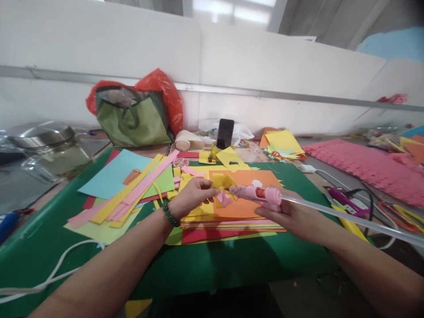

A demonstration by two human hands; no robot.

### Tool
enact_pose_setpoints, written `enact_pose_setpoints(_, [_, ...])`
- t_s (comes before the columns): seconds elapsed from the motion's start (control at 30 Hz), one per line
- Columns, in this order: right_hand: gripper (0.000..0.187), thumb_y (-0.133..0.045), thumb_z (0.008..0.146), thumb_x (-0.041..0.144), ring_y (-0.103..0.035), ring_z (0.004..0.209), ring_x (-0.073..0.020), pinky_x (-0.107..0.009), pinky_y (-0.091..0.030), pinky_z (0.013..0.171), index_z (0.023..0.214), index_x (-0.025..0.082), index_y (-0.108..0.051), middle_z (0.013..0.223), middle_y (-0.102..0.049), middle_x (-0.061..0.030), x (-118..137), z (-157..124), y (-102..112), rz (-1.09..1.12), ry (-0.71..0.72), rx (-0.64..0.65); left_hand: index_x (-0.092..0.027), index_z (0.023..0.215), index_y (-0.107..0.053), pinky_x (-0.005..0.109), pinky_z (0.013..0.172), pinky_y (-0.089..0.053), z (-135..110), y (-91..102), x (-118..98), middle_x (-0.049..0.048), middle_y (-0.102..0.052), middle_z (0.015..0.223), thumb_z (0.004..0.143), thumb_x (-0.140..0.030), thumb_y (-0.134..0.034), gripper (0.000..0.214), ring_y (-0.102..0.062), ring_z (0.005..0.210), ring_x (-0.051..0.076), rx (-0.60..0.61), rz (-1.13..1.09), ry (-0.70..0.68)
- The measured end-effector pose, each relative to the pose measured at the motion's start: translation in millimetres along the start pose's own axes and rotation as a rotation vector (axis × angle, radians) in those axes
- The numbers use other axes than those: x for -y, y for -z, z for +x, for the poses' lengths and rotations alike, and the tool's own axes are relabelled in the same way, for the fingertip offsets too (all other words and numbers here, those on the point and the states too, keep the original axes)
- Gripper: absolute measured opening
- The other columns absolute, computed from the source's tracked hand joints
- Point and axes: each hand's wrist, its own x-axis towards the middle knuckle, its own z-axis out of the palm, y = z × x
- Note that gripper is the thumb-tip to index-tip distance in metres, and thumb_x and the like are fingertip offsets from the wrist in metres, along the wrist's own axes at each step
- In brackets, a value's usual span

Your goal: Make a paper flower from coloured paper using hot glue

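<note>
Between the fingertips of my left hand (195, 194) is a folded yellow paper bow (222, 180) with a small pink piece hanging at its lower side. My right hand (291, 214) is wrapped round a pink hot glue gun (248, 192), its fingers partly hidden behind the body. The gun points left, and its nozzle is at the bow; I cannot tell whether they touch. A long clear glue stick (344, 213) runs out of the gun's back end to the right. Below both hands lies a stack of coloured sheets, with an orange sheet (241, 212) near the top.
Paper strips (132, 198) and a light blue sheet (114, 172) lie on the green mat (212, 265) at left. A glass jar (49, 150), green bag (132, 119) and upright phone (225, 132) stand behind. At right are a purple device (351, 203), cables and scissors (402, 216).
</note>
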Motion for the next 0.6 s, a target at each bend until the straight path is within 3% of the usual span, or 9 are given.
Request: enact_pose_setpoints(0.6, [0.035,-0.052,0.085,0.052,-0.065,0.082,-0.0253,-0.031,-0.051,0.073,0.095,0.025,-0.072,0.076,-0.070,-0.0037,5.3,-2.7,3.0,0.043,-0.061,-0.035,-0.018,0.051,-0.048,0.021,0.050,-0.037,0.1,0.8,0.2,-0.0033,-0.047,0.049,0.063,-0.041,-0.066,0.032,-0.050,0.051,0.010,0.022,-0.023,-0.020])
